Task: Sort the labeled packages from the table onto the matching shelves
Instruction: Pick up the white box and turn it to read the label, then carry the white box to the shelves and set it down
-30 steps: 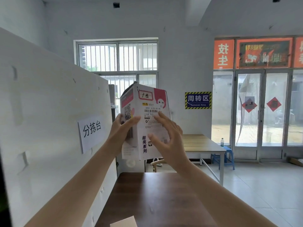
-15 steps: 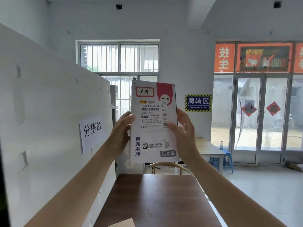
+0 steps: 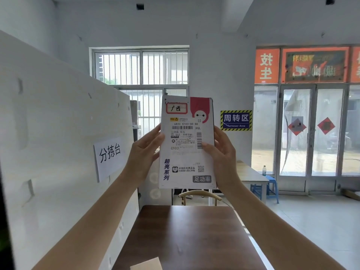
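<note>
I hold a white box package point(image 3: 187, 162) upright at eye level, its labelled face toward me. It carries a red-framed handwritten label at the top left, a barcode shipping label and a red cartoon patch. My left hand point(image 3: 144, 154) grips its left edge and my right hand point(image 3: 220, 152) grips its right edge, thumb on the front. Below lies the dark brown table point(image 3: 185, 240), with the corner of a tan cardboard package point(image 3: 148, 265) at the bottom edge. No shelves are in view.
A white partition board point(image 3: 58, 152) with a paper sign point(image 3: 110, 154) runs along the left. A wooden chair back point(image 3: 198, 194) stands behind the table. Farther right are a light wooden table point(image 3: 249, 172), a blue stool point(image 3: 271, 184), glass doors point(image 3: 311, 133) and open tiled floor.
The package has turned from angled to flat-on toward me. My right hand slid from its front face to its right edge. The view has shifted slightly.
</note>
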### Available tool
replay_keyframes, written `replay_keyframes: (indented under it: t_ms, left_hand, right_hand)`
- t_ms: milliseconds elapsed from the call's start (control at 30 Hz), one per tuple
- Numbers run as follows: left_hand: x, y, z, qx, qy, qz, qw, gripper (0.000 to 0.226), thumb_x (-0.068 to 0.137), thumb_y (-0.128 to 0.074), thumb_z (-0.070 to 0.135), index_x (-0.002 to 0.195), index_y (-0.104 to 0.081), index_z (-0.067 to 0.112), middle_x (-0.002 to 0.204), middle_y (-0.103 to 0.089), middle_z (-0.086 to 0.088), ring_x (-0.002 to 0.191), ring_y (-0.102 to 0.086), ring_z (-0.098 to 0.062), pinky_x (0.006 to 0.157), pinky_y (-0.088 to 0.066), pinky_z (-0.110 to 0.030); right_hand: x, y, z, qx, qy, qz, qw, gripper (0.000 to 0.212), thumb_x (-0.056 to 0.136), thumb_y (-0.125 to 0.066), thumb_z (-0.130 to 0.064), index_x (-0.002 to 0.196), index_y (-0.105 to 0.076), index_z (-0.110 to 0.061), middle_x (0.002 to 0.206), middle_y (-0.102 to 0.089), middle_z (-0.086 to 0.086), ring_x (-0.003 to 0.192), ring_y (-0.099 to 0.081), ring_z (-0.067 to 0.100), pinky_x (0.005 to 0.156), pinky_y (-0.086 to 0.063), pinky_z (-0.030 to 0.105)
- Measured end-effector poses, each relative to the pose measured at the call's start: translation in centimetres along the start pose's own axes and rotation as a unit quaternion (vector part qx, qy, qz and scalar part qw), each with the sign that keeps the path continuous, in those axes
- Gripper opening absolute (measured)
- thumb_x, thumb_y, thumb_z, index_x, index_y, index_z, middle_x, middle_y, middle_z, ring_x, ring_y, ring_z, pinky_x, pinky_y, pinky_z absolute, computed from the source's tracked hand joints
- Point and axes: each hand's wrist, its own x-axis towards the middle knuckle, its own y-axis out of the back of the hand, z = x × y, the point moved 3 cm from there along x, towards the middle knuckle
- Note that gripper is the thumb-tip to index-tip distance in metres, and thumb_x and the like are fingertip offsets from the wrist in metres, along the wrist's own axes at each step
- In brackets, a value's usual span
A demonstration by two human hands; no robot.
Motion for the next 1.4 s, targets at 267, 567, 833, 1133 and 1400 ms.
replay_keyframes:
  t_ms: [267, 567, 833, 1133, 1400]
  left_hand:
    - [-1.0, -0.4, -1.0, -0.002, -0.029, 0.052, 0.998, 0.054, 0.088, -0.046, 0.031, 0.142, -0.045, 0.028, 0.120, -0.070, 0.002, 0.102, -0.070, -0.023, 0.078, -0.059, -0.047]
    - [-1.6, 1.6, -1.7, 0.017, -0.032, 0.068, 0.997, 0.044, 0.098, -0.041, 0.025, 0.142, -0.044, 0.030, 0.124, -0.067, -0.004, 0.098, -0.071, -0.030, 0.070, -0.060, -0.042]
    - [-1.6, 6.1, -1.2, 0.080, -0.056, 0.107, 0.989, 0.043, 0.103, -0.034, 0.018, 0.142, -0.042, 0.034, 0.125, -0.067, -0.002, 0.095, -0.071, -0.029, 0.063, -0.060, -0.036]
    - [-1.2, 8.7, -0.2, 0.165, -0.076, 0.196, 0.964, 0.041, 0.103, -0.034, 0.018, 0.140, -0.044, 0.033, 0.117, -0.070, 0.008, 0.092, -0.072, -0.020, 0.067, -0.060, -0.036]
    - [-7.1, 9.7, 7.8, 0.318, -0.148, 0.423, 0.835, 0.044, 0.083, -0.063, 0.048, 0.126, -0.058, 0.045, 0.141, -0.051, -0.012, 0.126, -0.054, -0.027, 0.106, -0.042, -0.053]
  right_hand:
    - [-0.6, -1.2, 1.3, -0.006, 0.004, -0.017, 1.000, 0.052, 0.077, -0.061, -0.014, 0.128, -0.055, -0.024, 0.121, -0.065, 0.009, 0.113, -0.062, 0.031, 0.080, -0.060, 0.045]
    - [-0.9, -3.5, 3.2, -0.003, -0.014, -0.008, 1.000, 0.050, 0.076, -0.063, -0.017, 0.123, -0.058, -0.035, 0.126, -0.064, 0.006, 0.119, -0.060, 0.028, 0.090, -0.055, 0.055]
    - [-0.9, -8.4, 5.0, 0.066, -0.017, -0.032, 0.997, 0.047, 0.076, -0.062, -0.015, 0.113, -0.059, -0.043, 0.121, -0.065, 0.006, 0.114, -0.062, 0.027, 0.083, -0.059, 0.046]
    - [2.1, -12.5, 8.2, 0.198, -0.038, -0.127, 0.971, 0.046, 0.074, -0.062, -0.013, 0.106, -0.066, -0.046, 0.121, -0.065, 0.012, 0.108, -0.065, 0.036, 0.071, -0.061, 0.037]
    - [2.0, -22.5, 8.7, 0.438, -0.071, -0.306, 0.842, 0.050, 0.085, -0.050, 0.008, 0.116, -0.068, -0.028, 0.105, -0.076, -0.001, 0.095, -0.072, 0.023, 0.080, -0.060, 0.043]
